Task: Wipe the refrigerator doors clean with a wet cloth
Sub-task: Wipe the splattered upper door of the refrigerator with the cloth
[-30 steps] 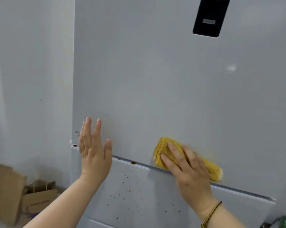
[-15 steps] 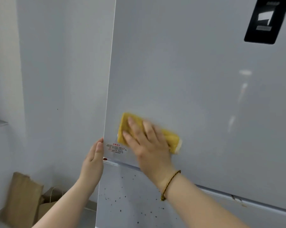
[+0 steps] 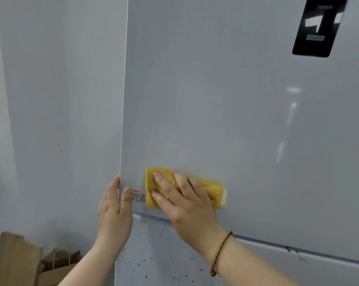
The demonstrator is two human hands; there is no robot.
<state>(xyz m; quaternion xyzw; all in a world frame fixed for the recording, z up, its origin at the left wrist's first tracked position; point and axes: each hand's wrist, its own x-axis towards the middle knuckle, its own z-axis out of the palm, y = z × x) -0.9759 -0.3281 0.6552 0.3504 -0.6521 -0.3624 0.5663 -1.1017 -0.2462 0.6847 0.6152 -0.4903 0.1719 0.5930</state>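
Grip of left hand [image 3: 114,211] clasps upper refrigerator door [image 3: 215,100] edge; right hand [image 3: 186,205], fingers flat, presses yellow cloth [image 3: 210,188] at door's 7 o'clock corner. Upper panel looks spotless; lower door [image 3: 153,254], 6 o'clock, speckled, judged unwiped.

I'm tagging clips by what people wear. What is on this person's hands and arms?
No gloves, and no sleeves in view: both forearms are bare. The right hand has a thin braided cord bracelet, golden-brown with darker flecks, at the wrist. The left hand shows no ring, watch or band on the parts in view.
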